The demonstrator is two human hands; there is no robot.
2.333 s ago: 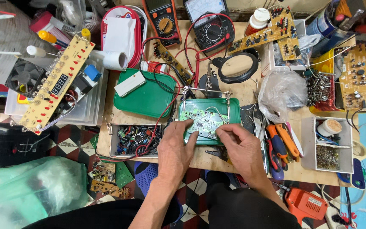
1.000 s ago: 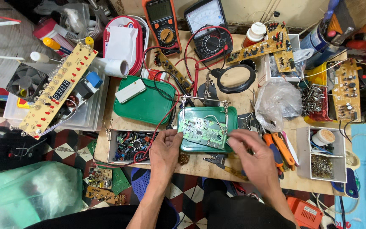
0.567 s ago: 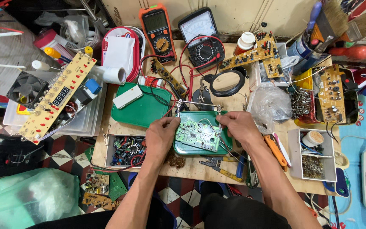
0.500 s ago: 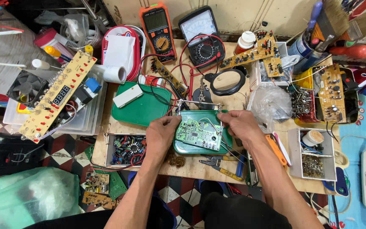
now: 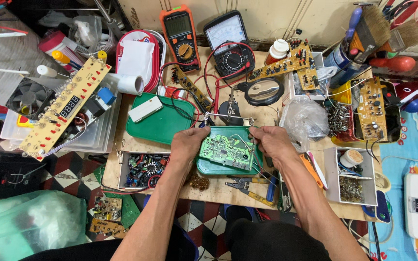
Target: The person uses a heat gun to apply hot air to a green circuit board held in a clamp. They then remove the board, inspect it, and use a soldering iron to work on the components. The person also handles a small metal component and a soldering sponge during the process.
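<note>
- Since half a second ago: both hands kept at the board's ends, board tipped slightly more level; view otherwise unchanged.
- Left hand: curled, fingers gripping the left edge of the green circuit board.
- Right hand: curled, fingers pinching the board's right edge.
- Green circuit board: rectangular, solder side up, pale tracks and silver solder dots across a green face; slightly tilted, right end lower; held between the hands, just above the small green tray.
- Thin wires trailing from the board's right end, under the right hand.
- Beyond the left hand: larger green tray carrying a white rectangular box.
- Below the left hand: open box of mixed components.
- Below the board, nearer the person: pliers with blue and yellow handles.
- Beyond the hands: magnifying glass, orange digital multimeter, black analogue meter.
- Beside the right hand: crumpled clear plastic bag.
</note>
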